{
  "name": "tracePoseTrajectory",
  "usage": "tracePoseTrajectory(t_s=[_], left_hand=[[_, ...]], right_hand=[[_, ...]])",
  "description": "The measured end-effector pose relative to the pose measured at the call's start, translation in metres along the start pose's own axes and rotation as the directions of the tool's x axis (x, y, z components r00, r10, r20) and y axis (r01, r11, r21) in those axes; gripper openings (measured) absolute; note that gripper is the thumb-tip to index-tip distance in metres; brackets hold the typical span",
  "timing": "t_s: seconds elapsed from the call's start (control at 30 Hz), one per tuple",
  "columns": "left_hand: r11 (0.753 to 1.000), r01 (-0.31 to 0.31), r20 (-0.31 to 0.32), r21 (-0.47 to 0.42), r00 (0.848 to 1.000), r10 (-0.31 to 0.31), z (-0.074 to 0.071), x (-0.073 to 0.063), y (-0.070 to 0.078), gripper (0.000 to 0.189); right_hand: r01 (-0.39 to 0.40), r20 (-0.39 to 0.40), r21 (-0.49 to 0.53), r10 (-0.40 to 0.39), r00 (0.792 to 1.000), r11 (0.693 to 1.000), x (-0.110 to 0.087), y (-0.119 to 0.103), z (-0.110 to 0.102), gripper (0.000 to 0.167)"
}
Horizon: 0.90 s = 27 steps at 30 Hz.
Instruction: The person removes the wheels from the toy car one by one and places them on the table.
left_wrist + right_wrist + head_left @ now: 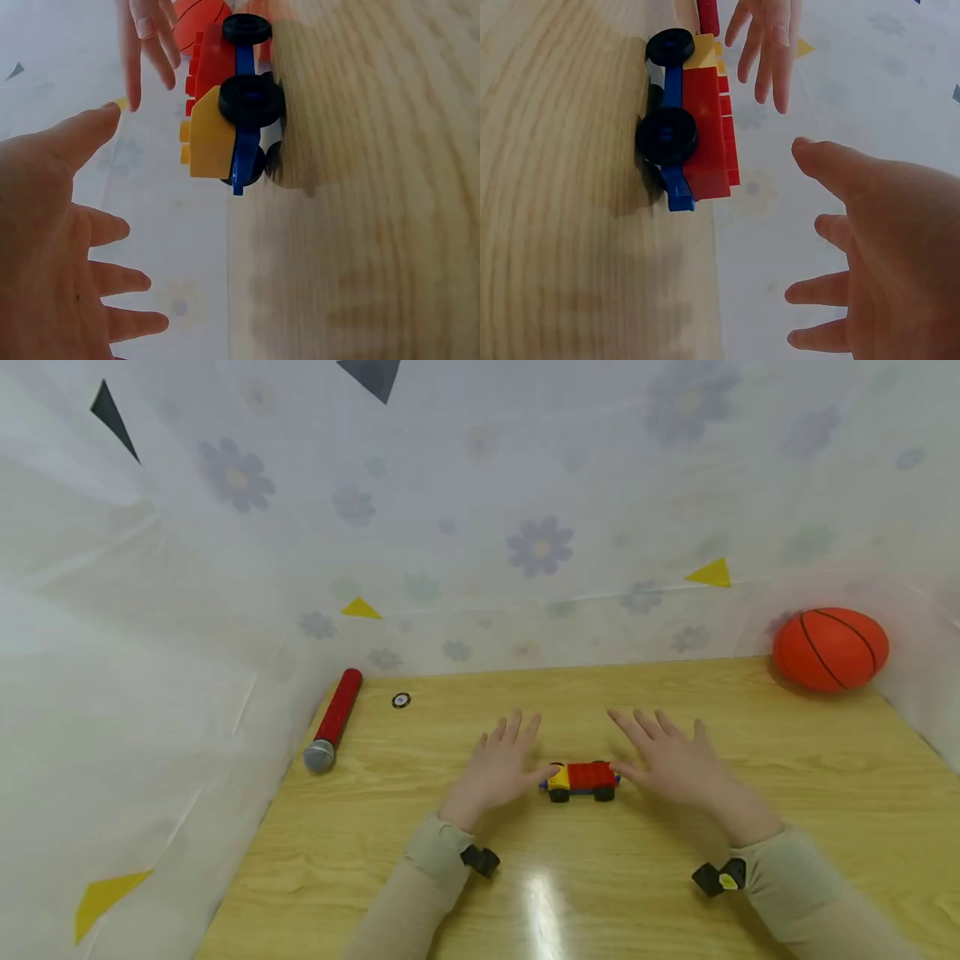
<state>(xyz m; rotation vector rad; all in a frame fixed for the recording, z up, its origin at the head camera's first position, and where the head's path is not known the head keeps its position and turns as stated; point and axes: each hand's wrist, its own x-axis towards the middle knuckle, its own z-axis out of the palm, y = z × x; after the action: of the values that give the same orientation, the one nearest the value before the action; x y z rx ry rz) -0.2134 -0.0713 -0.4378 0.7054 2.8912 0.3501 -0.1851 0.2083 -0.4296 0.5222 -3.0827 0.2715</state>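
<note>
A small toy car (590,777) built of red and yellow blocks on a blue base with black wheels stands on the wooden table, between the two hands. My left hand (498,768) hovers at its yellow end, fingers spread, the thumb overlapping that end in the head view. At the red end is my right hand (678,764), its fingers spread too and its thumb close by. Both wrist views show a gap between the thumbs and the car (214,135). The studded red block (705,135) faces up, and neither hand holds anything.
A red toy microphone (341,710) with a grey head lies at the table's left edge, beside a small round disc (401,700). An orange-red ball (830,649) with black lines sits at the back right. Flower-patterned white sheeting (465,552) hangs behind and at the sides.
</note>
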Motion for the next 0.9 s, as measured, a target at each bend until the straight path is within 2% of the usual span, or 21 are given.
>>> tracePoseTrajectory(t_s=[0.17,0.27,0.5,0.67,0.9], left_hand=[[0.997,-0.057,0.046,0.054,0.997,0.054,0.007,0.0,0.006,0.09],[0.996,-0.08,0.058,0.049,0.995,0.077,0.009,-0.002,0.008,0.09],[0.996,-0.079,0.078,-0.04,0.994,0.082,0.01,-0.004,0.014,0.089],[0.991,-0.089,0.078,-0.097,0.992,0.096,0.013,-0.003,0.012,0.091],[0.976,-0.099,0.073,-0.194,0.991,0.115,0.014,-0.001,0.011,0.09]], right_hand=[[0.06,0.008,-0.021,-0.06,0.998,0.998,-0.001,-0.008,0.008,0.082],[0.085,0.02,0.0,-0.085,0.996,0.996,-0.002,-0.01,0.012,0.082],[0.16,-0.012,0.074,-0.159,0.987,0.984,0.001,-0.007,0.024,0.084],[0.242,-0.059,0.196,-0.235,0.97,0.95,0.005,-0.006,0.029,0.087],[0.26,-0.066,0.288,-0.251,0.966,0.922,0.009,-0.006,0.031,0.082]])
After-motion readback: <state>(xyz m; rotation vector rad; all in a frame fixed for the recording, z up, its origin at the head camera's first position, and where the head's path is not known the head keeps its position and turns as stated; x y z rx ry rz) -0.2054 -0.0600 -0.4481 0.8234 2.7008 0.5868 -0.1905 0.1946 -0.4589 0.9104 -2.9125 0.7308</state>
